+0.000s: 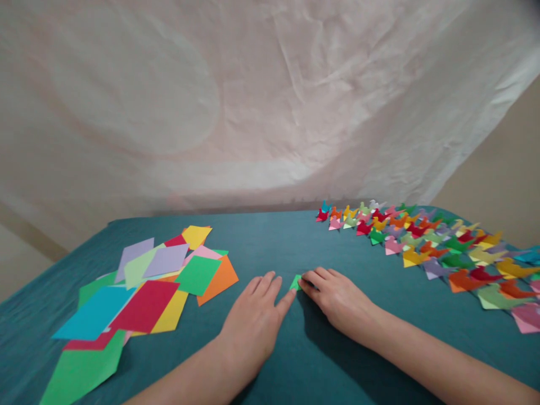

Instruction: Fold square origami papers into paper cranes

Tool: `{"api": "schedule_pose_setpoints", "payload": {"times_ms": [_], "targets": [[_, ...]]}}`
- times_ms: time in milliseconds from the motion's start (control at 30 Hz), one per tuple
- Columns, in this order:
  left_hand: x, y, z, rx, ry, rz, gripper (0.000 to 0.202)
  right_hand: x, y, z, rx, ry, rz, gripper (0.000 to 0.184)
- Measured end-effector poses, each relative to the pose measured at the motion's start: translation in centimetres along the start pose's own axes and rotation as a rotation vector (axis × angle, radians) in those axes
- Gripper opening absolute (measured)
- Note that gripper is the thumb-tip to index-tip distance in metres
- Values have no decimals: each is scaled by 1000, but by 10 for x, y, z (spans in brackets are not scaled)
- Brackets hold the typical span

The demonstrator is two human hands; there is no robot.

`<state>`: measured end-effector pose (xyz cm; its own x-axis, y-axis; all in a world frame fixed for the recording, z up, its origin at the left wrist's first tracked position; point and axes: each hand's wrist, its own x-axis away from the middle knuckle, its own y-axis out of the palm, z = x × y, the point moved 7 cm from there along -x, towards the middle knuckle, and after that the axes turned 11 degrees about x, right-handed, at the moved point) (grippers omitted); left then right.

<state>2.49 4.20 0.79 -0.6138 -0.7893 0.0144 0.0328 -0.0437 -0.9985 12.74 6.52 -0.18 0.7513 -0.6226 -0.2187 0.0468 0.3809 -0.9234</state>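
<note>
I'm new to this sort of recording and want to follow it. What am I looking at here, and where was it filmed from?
There is no machine here: a person works with two bare hands. The only picture comes from a camera worn on their head, looking forward and down, so their forearms enter from the bottom and lower right.

The table is covered by a dark blue-green cloth. On its left lie loose, overlapping paper sheets in many colours. On its right stand rows of small folded paper birds.

Between them is a small piece of green paper. The left hand touches its near side, and the right hand's fingertips are at its right side, partly covering it.
</note>
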Motion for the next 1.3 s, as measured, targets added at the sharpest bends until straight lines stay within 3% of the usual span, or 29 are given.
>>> {"api": "schedule_pose_setpoints", "payload": {"times_ms": [367, 967, 1300], "targets": [[-2, 19, 7, -54, -48, 50, 48, -1, 0, -1, -2, 7, -18, 24], [-2, 18, 10, -37, -42, 124, 42, -1, 2, -1, 23, 3, -84, 24], [-3, 16, 9, -24, -50, 103, 42, -1, 3, -2, 24, 5, -93, 24]]}}
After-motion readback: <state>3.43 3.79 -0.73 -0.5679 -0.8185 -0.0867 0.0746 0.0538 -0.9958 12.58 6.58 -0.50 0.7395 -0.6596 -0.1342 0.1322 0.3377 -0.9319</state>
